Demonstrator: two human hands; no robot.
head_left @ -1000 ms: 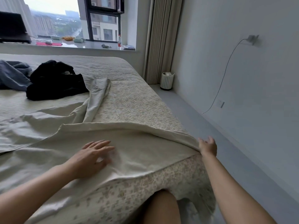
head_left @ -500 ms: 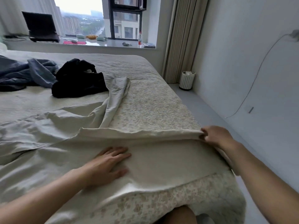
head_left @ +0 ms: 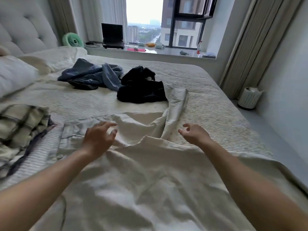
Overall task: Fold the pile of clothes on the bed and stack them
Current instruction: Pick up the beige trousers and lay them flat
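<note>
A large beige garment (head_left: pixel 141 177) lies spread over the near part of the bed (head_left: pixel 208 100), one long sleeve running up toward a crumpled black garment (head_left: pixel 141 90). Left of the black one sits a heap of blue denim clothes (head_left: pixel 93 77). A checked cloth (head_left: pixel 20 125) lies bunched at the left edge. My left hand (head_left: pixel 98 139) hovers over the beige garment's upper folds, fingers spread and relaxed, holding nothing. My right hand (head_left: pixel 194 133) hangs just right of the sleeve, fingers loosely curled, with nothing in it.
Pillows (head_left: pixel 15 75) and a padded headboard (head_left: pixel 25 30) are at the left. The window sill (head_left: pixel 166 52) carries a laptop (head_left: pixel 112 36), a green fan (head_left: pixel 73 40) and a bottle (head_left: pixel 198 47). A white bin (head_left: pixel 249 98) stands on the floor by the curtain at right.
My right hand let go of the beige garment's edge at the bed corner and rose. My left hand lifted off the cloth. The view swung left, showing the headboard and pillows.
</note>
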